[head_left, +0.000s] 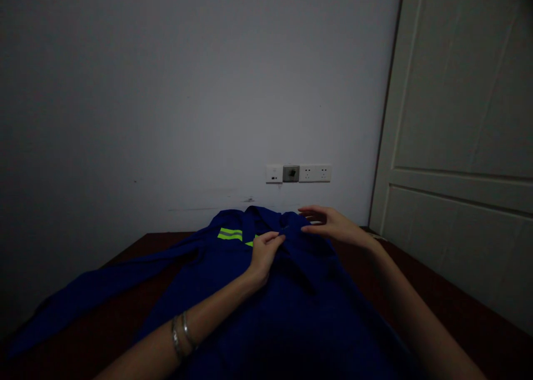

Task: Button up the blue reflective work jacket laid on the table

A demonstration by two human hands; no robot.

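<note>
A dark blue work jacket (225, 269) with yellow-green reflective strips lies spread out in front of me, its collar end toward the wall and one sleeve stretched to the left. My left hand (265, 252), with bangles on the wrist, pinches the jacket's fabric near the front opening, thumb and forefinger together. Just to the right, my right hand (327, 224) is at the collar area with its fingers apart and thumb spread; its fingertips are close to the cloth, and whether they touch it I cannot tell.
The jacket rests on a dark reddish-brown table (166, 239). Behind it rises a pale wall (208, 102) with a row of sockets (314, 173). A light panelled door (462, 136) stands along the right side. The light is dim.
</note>
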